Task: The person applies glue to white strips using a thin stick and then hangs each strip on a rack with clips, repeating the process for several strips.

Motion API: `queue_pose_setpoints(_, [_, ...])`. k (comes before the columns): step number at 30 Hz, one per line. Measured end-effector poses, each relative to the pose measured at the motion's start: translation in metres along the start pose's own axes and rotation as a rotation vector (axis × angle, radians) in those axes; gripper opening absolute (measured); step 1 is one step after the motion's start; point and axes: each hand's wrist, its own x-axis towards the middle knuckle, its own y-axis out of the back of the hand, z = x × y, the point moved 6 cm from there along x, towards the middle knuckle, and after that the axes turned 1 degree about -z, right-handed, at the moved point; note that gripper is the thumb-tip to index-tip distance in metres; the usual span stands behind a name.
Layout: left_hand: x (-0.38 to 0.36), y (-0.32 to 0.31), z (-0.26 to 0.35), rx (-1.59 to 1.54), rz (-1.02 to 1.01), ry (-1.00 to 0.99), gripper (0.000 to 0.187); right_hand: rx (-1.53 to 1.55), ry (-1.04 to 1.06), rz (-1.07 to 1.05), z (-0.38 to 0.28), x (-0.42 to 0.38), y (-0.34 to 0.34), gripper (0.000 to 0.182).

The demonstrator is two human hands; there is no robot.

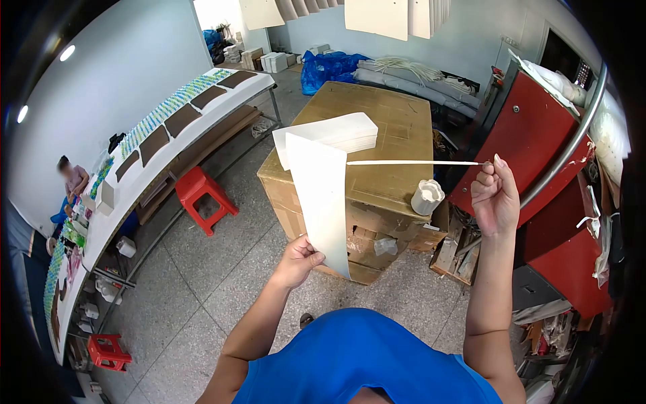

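Observation:
A tall white card sheet stands upright in front of me, its lower left edge pinched between the thumb and fingers of my left hand. From its right edge, near the top, a white cord runs taut and level to the right. My right hand is closed on the far end of that cord, palm toward me. Behind the sheet, a stack of white cards lies on a large brown cardboard box. A white ribbed cup-like container stands at the box's right front corner.
Red stools stand on the speckled floor left of the box. A long curved table with dark panels runs along the left, where a person sits. Red machinery with a curved metal bar is close on my right. Pale sheets hang overhead.

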Motion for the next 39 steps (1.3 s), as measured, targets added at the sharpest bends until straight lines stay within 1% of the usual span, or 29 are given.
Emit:
queue_pose_setpoints(5, [0.001, -0.006, 0.005, -0.005, -0.017, -0.014, 0.032, 0.007, -0.006, 0.0, 0.002, 0.001, 0.001, 0.011])
queue_pose_setpoints(7, [0.002, -0.009, 0.007, -0.005, -0.019, -0.008, 0.032, 0.0, -0.019, 0.012, 0.003, 0.001, 0.001, 0.007])
queue_pose_setpoints(11, [0.002, -0.009, 0.007, -0.011, -0.03, -0.008, 0.032, 0.006, -0.024, 0.019, 0.004, 0.001, 0.002, 0.007])
queue_pose_setpoints(13, [0.003, -0.008, 0.006, -0.013, -0.032, -0.011, 0.032, 0.02, -0.024, 0.007, 0.005, 0.0, 0.001, 0.01])
queue_pose_setpoints(21, [0.003, -0.009, 0.006, 0.004, -0.038, -0.013, 0.031, 0.049, -0.014, 0.054, 0.0, 0.006, -0.003, 0.013])
queue_pose_setpoints(23, [0.002, -0.012, 0.008, -0.033, -0.005, 0.059, 0.019, 0.061, -0.005, 0.078, -0.005, 0.009, -0.005, 0.014])
queue_pose_setpoints(27, [0.0, -0.003, 0.02, 0.034, 0.007, 0.075, 0.019, 0.134, 0.01, 0.073, -0.017, 0.012, -0.007, 0.019])
queue_pose_setpoints(29, [-0.002, 0.009, 0.039, 0.287, 0.046, 0.108, 0.019, 0.149, 0.043, 0.032, -0.026, 0.011, -0.01, 0.019])
queue_pose_setpoints(30, [-0.004, 0.01, 0.055, 0.275, 0.061, 0.103, 0.018, 0.146, 0.05, 0.032, -0.03, 0.01, -0.01, 0.019])
queue_pose_setpoints(32, [-0.005, 0.026, 0.086, 0.428, 0.097, 0.094, 0.015, 0.128, 0.078, 0.025, -0.041, 0.007, -0.006, 0.019])
queue_pose_setpoints(34, [-0.008, 0.039, 0.13, 0.618, 0.121, 0.049, 0.013, 0.117, 0.085, 0.021, -0.05, 0.003, 0.002, 0.019])
queue_pose_setpoints(35, [-0.009, 0.04, 0.157, 0.79, 0.162, 0.058, 0.012, 0.107, 0.087, 0.018, -0.054, 0.002, 0.005, 0.02])
queue_pose_setpoints(36, [-0.01, 0.037, 0.186, 0.962, 0.203, 0.067, 0.011, 0.077, 0.105, 0.029, -0.057, 0.001, 0.009, 0.019])
queue_pose_setpoints(38, [-0.008, 0.02, 0.24, 1.175, 0.23, -0.004, 0.012, 0.043, 0.112, 0.033, -0.058, -0.001, 0.006, 0.017])
queue_pose_setpoints(39, [-0.005, 0.007, 0.261, 1.275, 0.205, -0.063, 0.013, 0.01, 0.121, 0.036, -0.058, -0.001, 0.005, 0.015])
